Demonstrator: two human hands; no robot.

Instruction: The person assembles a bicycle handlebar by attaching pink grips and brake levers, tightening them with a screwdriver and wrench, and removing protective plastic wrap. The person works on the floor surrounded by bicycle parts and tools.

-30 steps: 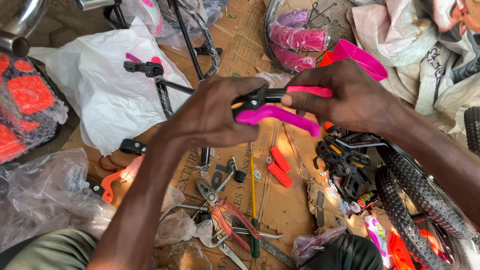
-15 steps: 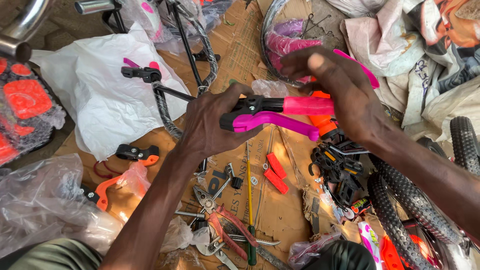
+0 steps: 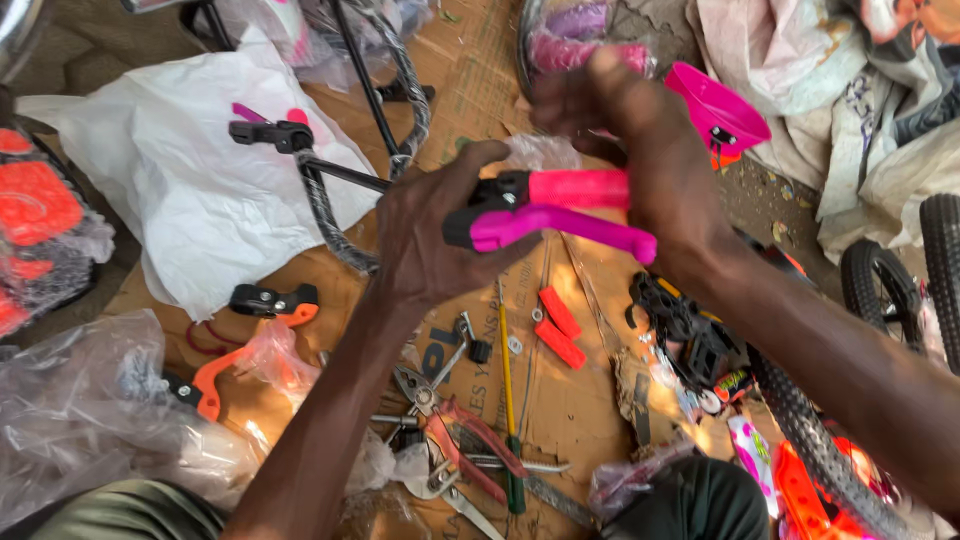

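Pink brake lever — clamped in left hand, right hand curled above — littered cardboard floor.

Flattened brown cardboard covers the ground at the centre. Bare dirt shows at eleven o'clock, and again at three o'clock beside a heap of pale cloth. Warm sunlight falls in patches at six o'clock, leaving the rest shaded.

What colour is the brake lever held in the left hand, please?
Bright pink with a black clamp: brake lever, head view.
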